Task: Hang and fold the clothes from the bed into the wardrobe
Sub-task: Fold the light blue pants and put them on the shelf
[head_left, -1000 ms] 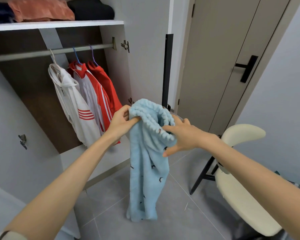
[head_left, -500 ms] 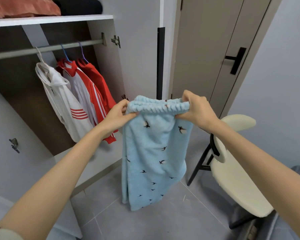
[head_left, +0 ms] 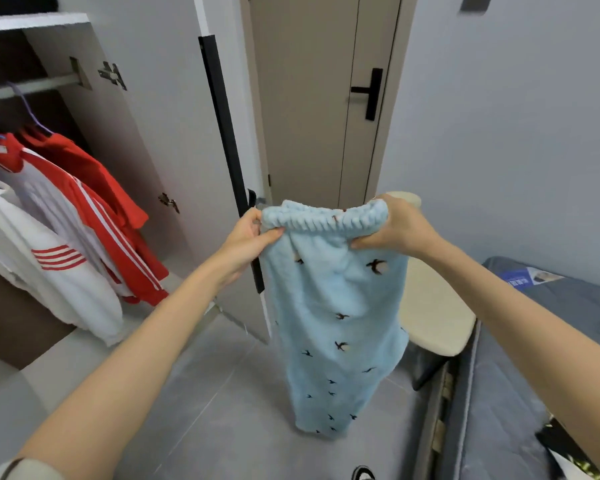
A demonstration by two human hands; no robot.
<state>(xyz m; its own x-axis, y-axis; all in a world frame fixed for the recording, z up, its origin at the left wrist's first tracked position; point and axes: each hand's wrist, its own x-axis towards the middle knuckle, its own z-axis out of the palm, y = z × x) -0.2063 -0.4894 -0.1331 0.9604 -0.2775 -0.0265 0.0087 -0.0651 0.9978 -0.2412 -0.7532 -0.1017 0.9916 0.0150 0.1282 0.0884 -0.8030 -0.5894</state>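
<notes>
The left hand [head_left: 246, 237] and the right hand [head_left: 395, 230] held up blue pants [head_left: 333, 306] by the stretchy top band [head_left: 323, 220]. Each hand pinched one end of the band, with the thumb in front and the fingers curled over the back. The band was pulled wide between them. The pants hung down over the floor, in front of the open wardrobe [head_left: 118, 140] and close to a chair [head_left: 433, 306]. In the wardrobe, a red jacket [head_left: 111, 188] and a white jacket [head_left: 49, 271] hung from the rail [head_left: 32, 85]. The bed [head_left: 534, 341] was on the right.
</notes>
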